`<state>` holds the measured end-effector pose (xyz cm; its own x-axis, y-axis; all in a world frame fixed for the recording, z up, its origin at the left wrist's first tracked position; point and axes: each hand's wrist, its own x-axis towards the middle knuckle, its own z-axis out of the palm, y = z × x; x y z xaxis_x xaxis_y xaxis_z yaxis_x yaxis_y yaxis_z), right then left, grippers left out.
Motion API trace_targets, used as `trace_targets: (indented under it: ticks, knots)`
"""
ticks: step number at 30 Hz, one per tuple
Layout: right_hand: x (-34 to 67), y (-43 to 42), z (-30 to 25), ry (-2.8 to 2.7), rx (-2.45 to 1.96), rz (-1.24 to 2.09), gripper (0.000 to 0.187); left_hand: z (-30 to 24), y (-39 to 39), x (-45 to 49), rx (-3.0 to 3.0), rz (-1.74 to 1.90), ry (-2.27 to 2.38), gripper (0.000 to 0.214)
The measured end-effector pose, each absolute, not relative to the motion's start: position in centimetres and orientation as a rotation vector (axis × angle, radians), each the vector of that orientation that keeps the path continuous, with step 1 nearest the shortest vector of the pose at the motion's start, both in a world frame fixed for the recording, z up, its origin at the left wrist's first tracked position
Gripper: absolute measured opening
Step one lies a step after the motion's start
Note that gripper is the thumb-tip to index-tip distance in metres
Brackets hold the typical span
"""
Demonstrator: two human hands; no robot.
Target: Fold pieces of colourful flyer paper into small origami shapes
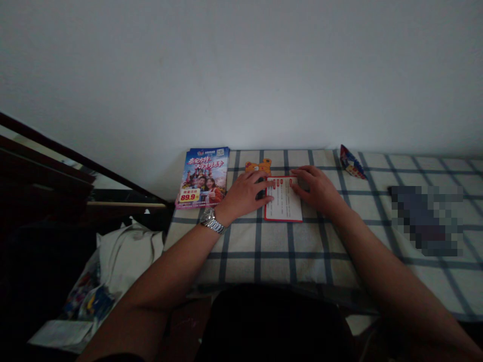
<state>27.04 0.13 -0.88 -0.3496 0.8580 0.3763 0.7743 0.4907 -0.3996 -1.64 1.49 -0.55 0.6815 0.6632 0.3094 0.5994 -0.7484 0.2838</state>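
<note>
A white printed card with a red border (284, 201) lies flat on the checked cloth between my hands. My left hand (249, 193), with a metal-band watch (213, 221) on its wrist, rests at the card's left edge, its fingers apart. At the card's upper right, my right hand (315, 188) has its fingertips on or just over the edge, the fingers loosely bent and spread. Neither hand visibly grips it. Just behind my left hand shows an orange bear-shaped piece (260, 166), partly covered by the fingers.
A stack of colourful flyers (204, 176) lies left of my left hand. A folded blue and red packet (352, 163) stands to the right, near the wall (279, 75). Farther right is a blurred-out dark object (422, 221). White bags (128, 251) sit low at left.
</note>
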Motion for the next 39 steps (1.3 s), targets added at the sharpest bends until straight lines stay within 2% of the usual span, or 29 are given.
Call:
trace_targets:
  ticks: [10, 14, 18, 39]
  knots:
    - [27.7, 0.2, -0.1, -2.189, -1.369, 0.199, 0.028, -0.4, 1.4, -1.5, 2.754, 0.571, 1.033, 0.042]
    - [28.2, 0.2, 0.5, -2.178, -1.341, 0.31, 0.037, -0.5, 1.4, -1.4, 2.758, 0.55, 1.04, 0.043]
    - [29.0, 0.3, 0.6, -2.267, -1.223, 0.315, 0.022, -0.5, 1.4, -1.4, 2.757, 0.565, 1.043, 0.042]
    - [30.7, 0.9, 0.1, -2.413, -1.136, 0.44, 0.042, -0.6, 1.5, -1.4, 2.775, 0.586, 1.019, 0.041]
